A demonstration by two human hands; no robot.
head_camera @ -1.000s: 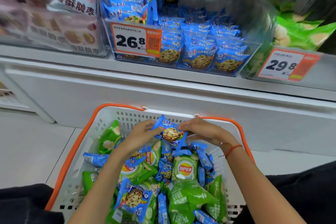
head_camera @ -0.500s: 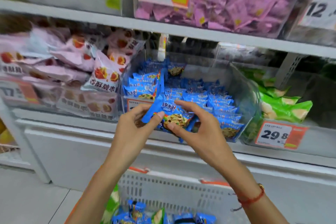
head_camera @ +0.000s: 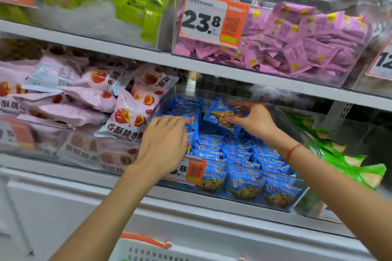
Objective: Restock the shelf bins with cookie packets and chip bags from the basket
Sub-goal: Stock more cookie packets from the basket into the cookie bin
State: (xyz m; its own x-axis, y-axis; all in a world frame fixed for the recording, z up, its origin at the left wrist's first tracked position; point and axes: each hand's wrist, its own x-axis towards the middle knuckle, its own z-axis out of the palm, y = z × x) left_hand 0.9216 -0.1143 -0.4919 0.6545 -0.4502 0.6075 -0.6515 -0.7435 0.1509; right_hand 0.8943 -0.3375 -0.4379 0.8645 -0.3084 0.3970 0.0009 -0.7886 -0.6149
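Observation:
A clear shelf bin (head_camera: pixel 297 131) holds several blue cookie packets (head_camera: pixel 244 184). My right hand (head_camera: pixel 252 121) is inside the bin and pinches a blue cookie packet (head_camera: pixel 220 115) above the pile. My left hand (head_camera: pixel 163 144) reaches over the bin's front left corner, its fingertips on the upright blue packets (head_camera: pixel 192 122) there; whether it grips one I cannot tell. The white basket with an orange rim (head_camera: pixel 146 241) shows only at the bottom edge.
Left of the blue bin lies a bin of pink snack bags (head_camera: pixel 127 112), and green bags (head_camera: pixel 343 161) fill the bin to the right. The shelf above carries purple packets (head_camera: pixel 307 48) and lime-green packets (head_camera: pixel 135 6). Orange price tags (head_camera: pixel 212 17) hang on the bin fronts.
Both hands lifted a blue cookie packet out of the basket and up to the shelf. They have separated: the right hand now holds the packet inside the bin, the left touches the packets at its left.

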